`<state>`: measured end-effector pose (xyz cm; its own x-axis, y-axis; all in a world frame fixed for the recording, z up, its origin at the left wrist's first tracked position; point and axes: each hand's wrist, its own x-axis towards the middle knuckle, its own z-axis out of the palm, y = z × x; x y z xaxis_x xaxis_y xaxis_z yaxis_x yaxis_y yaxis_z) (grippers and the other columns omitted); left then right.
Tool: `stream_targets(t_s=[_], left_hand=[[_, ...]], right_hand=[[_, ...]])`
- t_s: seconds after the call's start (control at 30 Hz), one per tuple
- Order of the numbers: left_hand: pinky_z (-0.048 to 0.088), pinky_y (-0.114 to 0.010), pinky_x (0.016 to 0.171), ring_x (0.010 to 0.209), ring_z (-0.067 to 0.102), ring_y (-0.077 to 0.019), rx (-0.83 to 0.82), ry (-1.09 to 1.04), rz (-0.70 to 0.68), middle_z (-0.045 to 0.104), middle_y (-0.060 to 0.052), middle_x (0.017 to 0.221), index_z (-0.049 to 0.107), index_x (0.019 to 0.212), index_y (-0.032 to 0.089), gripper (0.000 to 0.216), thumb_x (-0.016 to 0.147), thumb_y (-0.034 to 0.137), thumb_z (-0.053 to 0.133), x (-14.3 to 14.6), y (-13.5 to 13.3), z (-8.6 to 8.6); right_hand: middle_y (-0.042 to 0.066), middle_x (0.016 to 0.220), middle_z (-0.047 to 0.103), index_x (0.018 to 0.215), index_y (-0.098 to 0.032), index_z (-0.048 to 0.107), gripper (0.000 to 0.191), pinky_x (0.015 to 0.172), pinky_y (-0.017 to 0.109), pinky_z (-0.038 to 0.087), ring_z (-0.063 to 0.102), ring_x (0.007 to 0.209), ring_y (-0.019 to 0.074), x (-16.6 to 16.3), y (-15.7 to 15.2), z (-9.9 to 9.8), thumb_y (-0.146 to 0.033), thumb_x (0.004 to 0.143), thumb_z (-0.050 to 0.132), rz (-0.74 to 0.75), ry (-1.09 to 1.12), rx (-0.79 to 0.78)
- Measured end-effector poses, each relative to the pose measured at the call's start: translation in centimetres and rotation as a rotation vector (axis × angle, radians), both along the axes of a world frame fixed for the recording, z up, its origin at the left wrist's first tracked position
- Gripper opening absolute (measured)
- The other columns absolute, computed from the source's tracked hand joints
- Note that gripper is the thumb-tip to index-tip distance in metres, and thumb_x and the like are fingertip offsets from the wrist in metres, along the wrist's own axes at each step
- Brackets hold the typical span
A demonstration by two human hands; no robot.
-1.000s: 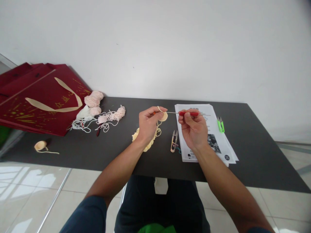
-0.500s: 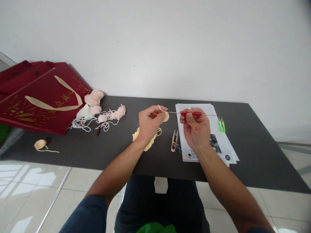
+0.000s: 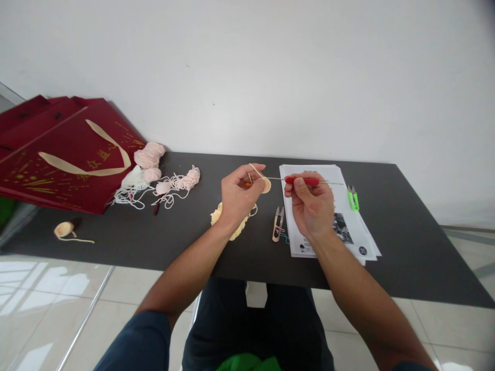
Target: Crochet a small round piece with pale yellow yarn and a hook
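My left hand (image 3: 242, 190) pinches a small round cream crochet piece (image 3: 266, 185) between thumb and fingers, with a strand of yarn running over the raised index finger. A bit of orange shows by its fingers; I cannot make out what it is. My right hand (image 3: 310, 203) grips the red handle of a crochet hook (image 3: 305, 181), whose thin metal shaft points left and reaches the crochet piece. Beneath my left wrist lies a pale yellow yarn skein (image 3: 238, 230), partly hidden by the arm.
Printed sheets (image 3: 320, 247) lie under my right hand. Yarn snips (image 3: 277, 225) rest beside them, and green-handled snips (image 3: 352, 198) on their right edge. Pink and white yarn (image 3: 149, 157), a small cream crocheted cup (image 3: 64, 230) and dark red paper bags (image 3: 73, 149) are at the left.
The hook has shifted slightly left and up in my right hand. Yarn over my left index finger stands a little higher, and the crochet piece has moved slightly right.
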<state>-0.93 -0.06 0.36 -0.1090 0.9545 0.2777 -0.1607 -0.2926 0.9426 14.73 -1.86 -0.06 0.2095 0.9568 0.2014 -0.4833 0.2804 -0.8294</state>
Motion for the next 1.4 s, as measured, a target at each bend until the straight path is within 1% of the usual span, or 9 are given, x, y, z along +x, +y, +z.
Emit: stream_targets(t_s=[0.2,0.47,0.7,0.93,1.13,1.4], left_hand=[[0.049,-0.024,0.063,0.066,0.061,-0.0105,-0.002,-0.005,0.011,0.072,0.000,0.078,0.079,0.104,0.019,0.028,0.076,0.019,0.078,0.09,-0.06,0.22],[0.049,-0.023,0.063,0.066,0.059,-0.0097,0.027,-0.001,0.007,0.072,0.001,0.078,0.080,0.102,0.021,0.024,0.078,0.020,0.079,-0.02,-0.33,0.32],[0.050,-0.023,0.061,0.065,0.061,-0.0092,0.023,-0.007,0.050,0.074,0.001,0.078,0.081,0.095,0.021,0.020,0.076,0.016,0.076,0.14,-0.29,0.40],[0.051,-0.023,0.062,0.066,0.063,-0.0103,0.015,-0.026,0.030,0.075,0.000,0.079,0.081,0.094,0.022,0.020,0.076,0.017,0.075,0.10,-0.31,0.40],[0.050,-0.024,0.063,0.068,0.064,-0.0113,0.013,0.015,0.028,0.076,-0.001,0.082,0.082,0.094,0.021,0.023,0.074,0.014,0.073,-0.06,-0.35,0.43],[0.050,-0.023,0.063,0.067,0.064,-0.0100,0.027,-0.009,0.028,0.076,0.000,0.080,0.081,0.093,0.021,0.020,0.076,0.014,0.073,0.08,-0.38,0.41]], right_hand=[[-0.002,0.086,0.081,0.089,-0.024,0.073,0.015,0.061,0.020,0.059,0.071,0.069,0.0090,0.06,0.01,-0.03,-0.027,0.083,0.086,0.004,0.009,0.001],[-0.003,0.086,0.081,0.089,-0.025,0.073,0.016,0.061,0.021,0.059,0.070,0.069,0.0095,0.18,0.06,-0.11,-0.028,0.082,0.087,0.002,0.016,-0.016],[-0.002,0.088,0.080,0.089,-0.024,0.071,0.018,0.061,0.021,0.058,0.070,0.069,0.0093,0.25,0.00,-0.08,-0.029,0.082,0.087,0.002,0.000,-0.013],[-0.003,0.087,0.079,0.087,-0.025,0.071,0.020,0.059,0.021,0.056,0.068,0.067,0.0089,0.38,0.01,-0.04,-0.029,0.079,0.089,0.011,0.006,0.003],[-0.003,0.086,0.078,0.086,-0.025,0.069,0.023,0.059,0.022,0.056,0.067,0.067,0.0091,0.35,0.02,0.07,-0.032,0.078,0.090,-0.010,-0.013,0.005],[-0.002,0.086,0.079,0.085,-0.024,0.071,0.019,0.058,0.021,0.054,0.067,0.067,0.0088,0.43,0.02,0.05,-0.028,0.080,0.088,0.007,-0.010,0.036]])
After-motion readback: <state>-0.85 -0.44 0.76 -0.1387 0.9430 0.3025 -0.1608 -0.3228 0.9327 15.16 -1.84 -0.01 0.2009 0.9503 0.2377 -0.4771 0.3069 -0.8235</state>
